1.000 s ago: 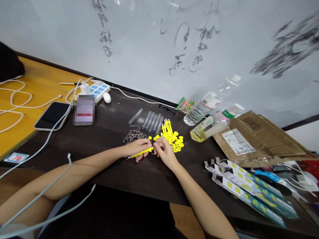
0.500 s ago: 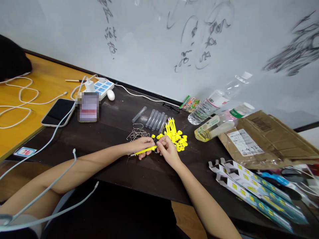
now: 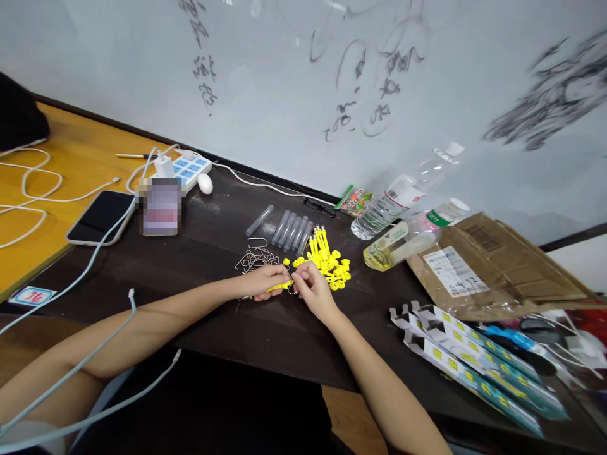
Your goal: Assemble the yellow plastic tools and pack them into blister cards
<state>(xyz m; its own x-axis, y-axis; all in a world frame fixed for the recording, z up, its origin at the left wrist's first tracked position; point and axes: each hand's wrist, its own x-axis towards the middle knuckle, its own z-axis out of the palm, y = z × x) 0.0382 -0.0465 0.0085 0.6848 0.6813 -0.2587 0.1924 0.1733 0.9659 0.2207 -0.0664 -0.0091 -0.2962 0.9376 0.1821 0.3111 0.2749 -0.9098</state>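
Closed around a slim yellow plastic rod (image 3: pixel 279 287) is my left hand (image 3: pixel 265 280); its fingers cover most of the rod. My right hand (image 3: pixel 313 287) pinches a thin bent metal wire hook (image 3: pixel 293 291) at the rod's right end. The fingertips hide whether the hook passes through the rod. Just behind my left hand lies a tangle of loose wire hooks (image 3: pixel 257 258). Beyond my right hand is a heap of yellow plastic parts (image 3: pixel 328 259), some long with metal tips, some small caps. Several clear tubes (image 3: pixel 290 231) lie side by side behind them.
Two bottles, a water bottle (image 3: pixel 379 212) and a tea bottle (image 3: pixel 401 245), lean at the right by a brown parcel (image 3: pixel 455 272). Printed cartons (image 3: pixel 474 363) lie in front. To the left are two phones (image 3: pixel 102 218), a power strip (image 3: pixel 192 169) and white cables (image 3: pixel 88 275).
The whole view has shifted slightly. My left fingers now cover more of the yellow rod, and the two hands remain together at its right end.
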